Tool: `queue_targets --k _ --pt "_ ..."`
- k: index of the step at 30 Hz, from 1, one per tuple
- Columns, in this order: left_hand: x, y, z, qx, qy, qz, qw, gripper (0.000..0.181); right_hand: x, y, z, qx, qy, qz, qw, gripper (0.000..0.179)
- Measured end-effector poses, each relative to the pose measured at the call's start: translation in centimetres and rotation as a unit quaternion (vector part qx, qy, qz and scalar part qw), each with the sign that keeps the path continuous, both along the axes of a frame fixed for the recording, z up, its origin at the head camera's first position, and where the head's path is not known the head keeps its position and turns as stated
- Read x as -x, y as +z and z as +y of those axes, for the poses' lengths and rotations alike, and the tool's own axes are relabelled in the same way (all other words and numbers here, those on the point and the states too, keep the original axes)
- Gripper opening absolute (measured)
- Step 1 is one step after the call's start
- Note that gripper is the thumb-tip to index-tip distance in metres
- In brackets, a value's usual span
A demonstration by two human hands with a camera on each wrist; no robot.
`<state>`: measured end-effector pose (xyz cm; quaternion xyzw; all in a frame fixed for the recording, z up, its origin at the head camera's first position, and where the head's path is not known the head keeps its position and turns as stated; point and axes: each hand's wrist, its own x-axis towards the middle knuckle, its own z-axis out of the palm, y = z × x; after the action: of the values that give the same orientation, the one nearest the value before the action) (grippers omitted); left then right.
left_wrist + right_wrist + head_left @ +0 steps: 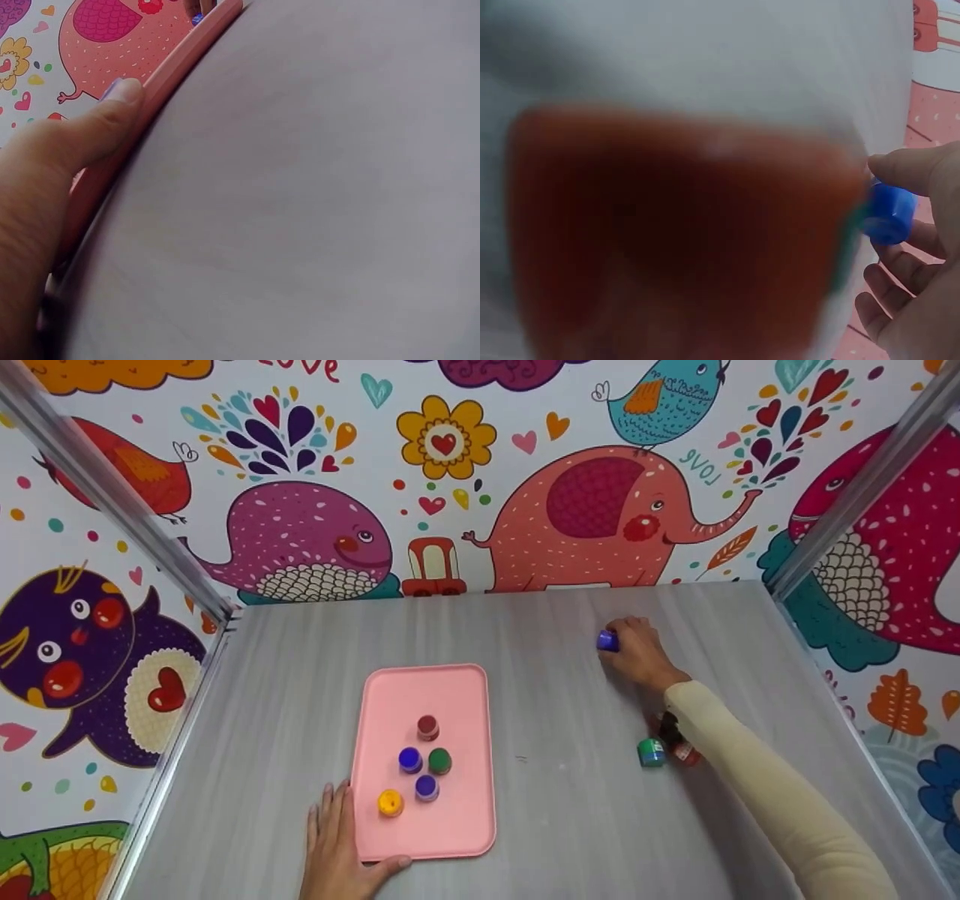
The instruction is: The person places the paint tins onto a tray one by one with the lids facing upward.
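Observation:
At the far right of the table my right hand (641, 655) pinches a small blue paint jar (607, 641) between thumb and fingers; the jar (890, 213) also shows in the right wrist view. My left hand (335, 844) rests against the near left corner of a pink tray (457, 832), fingers straight along its side and thumb at the near edge. On the tray stand a dark red jar (427, 727), a blue jar (409, 760), a green jar (439, 761), a purple-blue jar (427, 787) and a yellow jar (390, 802).
Beside my right forearm lie a green jar (651, 752) and a red-orange jar (685, 753), partly hidden with dark items by the sleeve (750, 765). A blurred orange-brown object (682, 232) fills much of the right wrist view. Printed walls (442, 510) enclose the table.

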<state>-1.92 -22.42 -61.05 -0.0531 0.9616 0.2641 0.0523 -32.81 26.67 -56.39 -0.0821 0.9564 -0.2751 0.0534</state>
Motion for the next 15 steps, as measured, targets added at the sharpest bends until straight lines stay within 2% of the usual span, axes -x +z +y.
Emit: queue_targets --k 8,15 --pt "0.1 0.0 0.1 0.002 0.000 -0.007 1.0000 0.155 -0.2 0.2 0.6 0.019 0.003 0.016 0.9997 0.039" --pt "0.1 -0.1 -0.2 0.000 -0.004 -0.009 1.0000 0.157 -1.1 0.7 0.3 0.045 0.010 0.025 0.9986 0.040"
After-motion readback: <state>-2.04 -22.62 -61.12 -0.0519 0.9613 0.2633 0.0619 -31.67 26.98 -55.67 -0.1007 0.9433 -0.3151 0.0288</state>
